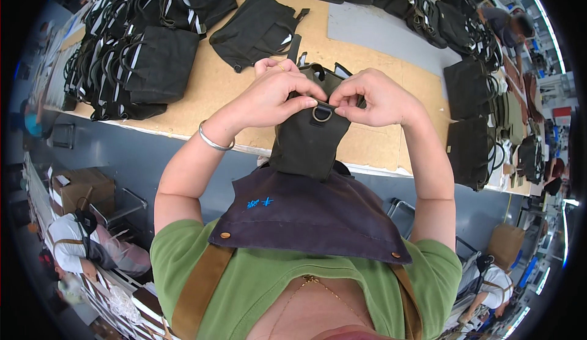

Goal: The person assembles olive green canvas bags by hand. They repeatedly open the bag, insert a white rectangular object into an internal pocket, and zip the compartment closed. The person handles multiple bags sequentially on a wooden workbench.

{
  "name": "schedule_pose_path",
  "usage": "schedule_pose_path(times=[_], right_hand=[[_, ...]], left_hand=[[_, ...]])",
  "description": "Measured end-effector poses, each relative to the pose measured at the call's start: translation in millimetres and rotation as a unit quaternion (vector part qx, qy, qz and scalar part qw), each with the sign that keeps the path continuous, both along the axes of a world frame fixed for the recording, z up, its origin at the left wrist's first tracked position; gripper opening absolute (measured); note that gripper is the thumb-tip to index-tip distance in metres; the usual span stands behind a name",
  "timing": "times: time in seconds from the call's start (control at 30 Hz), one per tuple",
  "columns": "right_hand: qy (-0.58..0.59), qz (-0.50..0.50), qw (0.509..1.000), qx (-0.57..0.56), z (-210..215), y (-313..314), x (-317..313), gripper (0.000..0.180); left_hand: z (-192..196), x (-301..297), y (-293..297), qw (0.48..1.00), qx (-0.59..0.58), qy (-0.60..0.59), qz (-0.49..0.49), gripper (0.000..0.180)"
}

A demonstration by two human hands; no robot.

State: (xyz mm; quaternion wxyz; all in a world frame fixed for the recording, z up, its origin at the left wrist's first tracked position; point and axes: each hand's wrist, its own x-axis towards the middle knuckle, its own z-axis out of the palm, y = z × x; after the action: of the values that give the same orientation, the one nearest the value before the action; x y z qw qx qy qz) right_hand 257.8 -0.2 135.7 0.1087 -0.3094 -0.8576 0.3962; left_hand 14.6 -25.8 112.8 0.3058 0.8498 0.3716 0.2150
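Note:
Between my hands a dark olive-black fabric bag [309, 146] stands at the near table edge, its narrow side facing me. A metal D-ring [321, 114] hangs from a tab just below the bag's top edge. My left hand [282, 90] pinches that edge left of the ring, thumb in front and fingers behind. On the other side of the ring, my right hand [371, 99] pinches the same edge, fingers curled. The fingertips nearly meet above the ring. Part of the bag's opening and a strap show beyond my hands.
Another dark bag [260, 29] lies flat on the tan tabletop [202, 98] ahead. Stacked dark bags [160, 65] crowd the left, and more bags [469, 150] line the right edge. A grey sheet [382, 31] covers part of the table. Cardboard boxes [85, 190] and other people are behind.

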Motion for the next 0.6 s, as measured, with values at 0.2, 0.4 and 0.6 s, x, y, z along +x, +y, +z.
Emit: schedule_pose_path(times=[0.2,0.4,0.6], right_hand=[[0.047,0.002,0.997,-0.059,-5.4,-1.9,-1.7,0.012],[0.043,0.04,0.998,0.033,9.3,-18.0,-3.2,0.01],[-0.042,-0.005,0.968,0.246,-10.3,-61.1,12.4,0.012]], left_hand=[[2.8,-2.9,0.0,0.999,-0.009,-0.008,-0.03,0.004],[4.3,3.3,-9.8,0.996,0.08,-0.03,-0.032,0.004],[-33.6,22.5,-39.1,0.962,0.271,0.001,-0.021,0.015]])
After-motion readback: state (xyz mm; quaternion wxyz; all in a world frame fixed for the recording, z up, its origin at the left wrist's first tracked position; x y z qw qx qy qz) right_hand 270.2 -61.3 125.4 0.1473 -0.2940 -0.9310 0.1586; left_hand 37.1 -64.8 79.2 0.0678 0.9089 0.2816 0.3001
